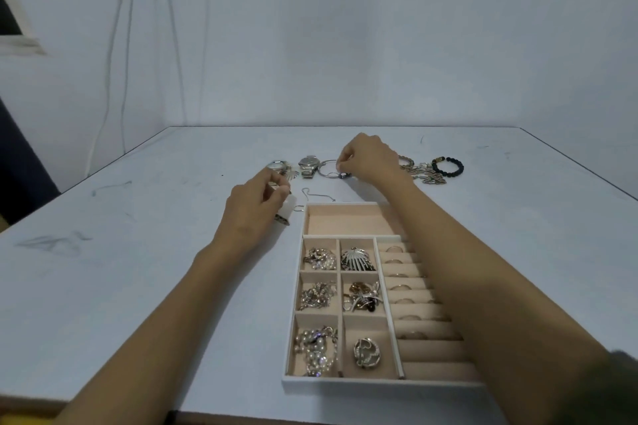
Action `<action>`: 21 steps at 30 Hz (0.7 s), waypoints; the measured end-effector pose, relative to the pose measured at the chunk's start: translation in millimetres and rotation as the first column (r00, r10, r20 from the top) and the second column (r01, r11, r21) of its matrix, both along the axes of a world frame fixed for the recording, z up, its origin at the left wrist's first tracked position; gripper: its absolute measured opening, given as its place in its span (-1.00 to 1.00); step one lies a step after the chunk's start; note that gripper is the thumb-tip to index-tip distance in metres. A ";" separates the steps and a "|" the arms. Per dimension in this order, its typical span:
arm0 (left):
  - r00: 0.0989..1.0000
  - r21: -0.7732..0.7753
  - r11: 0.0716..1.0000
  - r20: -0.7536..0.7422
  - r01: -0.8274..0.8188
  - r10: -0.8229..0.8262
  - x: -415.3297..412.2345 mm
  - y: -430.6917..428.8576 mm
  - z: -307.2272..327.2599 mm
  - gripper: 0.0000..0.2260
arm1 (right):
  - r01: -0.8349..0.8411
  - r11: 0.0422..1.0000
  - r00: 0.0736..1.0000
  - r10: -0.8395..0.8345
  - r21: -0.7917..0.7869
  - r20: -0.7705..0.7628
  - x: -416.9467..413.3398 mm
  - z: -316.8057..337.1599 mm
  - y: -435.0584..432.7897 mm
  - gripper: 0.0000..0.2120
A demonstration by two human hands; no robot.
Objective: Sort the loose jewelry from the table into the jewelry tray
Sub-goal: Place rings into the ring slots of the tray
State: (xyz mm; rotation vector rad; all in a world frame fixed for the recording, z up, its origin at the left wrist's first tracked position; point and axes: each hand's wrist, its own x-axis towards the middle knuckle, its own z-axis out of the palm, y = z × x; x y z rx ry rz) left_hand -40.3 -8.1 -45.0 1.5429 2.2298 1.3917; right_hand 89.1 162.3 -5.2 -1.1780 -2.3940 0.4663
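Big pale table (138,252) fills the view, far edge against the wall, with wide open surface left of the tray. The jewelry tray (345,385) sits close to the front edge: one wide top compartment bare, six small compartments each loaded, about seven rings showing in the ring rolls, the right forearm crossing over them. Left hand (253,207), just off the tray's far-left corner, has its fingers curled round a small pale piece I can't identify. Right hand (369,159) is beyond the tray, fingertips pinching a thin hoop bangle (320,171). In the loose row back there: a watch (308,166), a second watch (277,166), a black bead bracelet (447,166), a pile of metal links (426,176). One thin hooked wire (310,195) lies just past the tray.
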 end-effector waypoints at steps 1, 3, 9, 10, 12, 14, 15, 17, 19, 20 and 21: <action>1.000 -0.005 1.000 -0.009 -0.004 0.004 0.1 0.0 -0.3 -0.93 | 0.011 0.999 0.999 -0.013 0.047 0.043 -5.6 -1.6 -1.8 -0.84; 1.000 -0.002 1.000 -0.019 0.001 -0.001 2.2 0.3 0.7 -0.90 | 0.028 0.986 0.992 -0.048 0.165 0.120 -14.0 -6.2 -3.2 -0.81; 0.995 -0.041 0.999 -0.092 0.029 -0.032 4.5 0.6 1.4 -0.90 | 0.040 0.963 0.962 -0.109 0.267 0.249 -24.9 -2.5 -2.7 -0.78; 0.995 -0.046 0.999 -0.098 0.027 -0.031 4.0 0.8 1.5 -0.90 | 0.048 0.963 0.959 -0.118 0.267 0.256 -27.3 -0.7 -3.3 -0.76; 0.994 -0.053 0.998 -0.105 0.028 -0.033 3.2 0.9 1.2 -0.91 | 0.059 0.958 0.953 -0.137 0.282 0.269 -32.2 1.8 -4.6 -0.72; 0.993 -0.058 0.998 -0.111 0.031 -0.037 2.3 0.6 1.2 -0.91 | 0.057 0.950 0.944 -0.151 0.308 0.292 -36.4 2.2 -5.0 -0.71; 0.993 -0.059 0.998 -0.115 0.032 -0.039 2.1 0.6 1.4 -0.92 | 0.053 0.944 0.939 -0.159 0.327 0.306 -37.9 1.9 -5.7 -0.72; 0.992 -0.060 0.998 -0.120 0.031 -0.038 1.5 1.2 2.0 -0.92 | 0.034 0.927 0.927 -0.169 0.373 0.335 -40.3 2.0 -8.1 -0.74; 0.992 -0.063 0.998 -0.123 0.026 -0.033 1.1 2.0 2.9 -0.91 | -0.001 0.915 0.915 -0.161 0.404 0.369 -40.7 2.7 -12.1 -0.75; 0.991 -0.064 0.998 -0.126 0.023 -0.031 0.9 2.3 3.3 -0.91 | -0.023 0.911 0.908 -0.153 0.411 0.389 -40.5 3.2 -14.0 -0.77; 0.991 -0.062 0.998 -0.130 0.022 -0.030 1.0 2.4 3.6 -0.91 | -0.039 0.910 0.901 -0.146 0.412 0.409 -40.5 3.5 -15.4 -0.78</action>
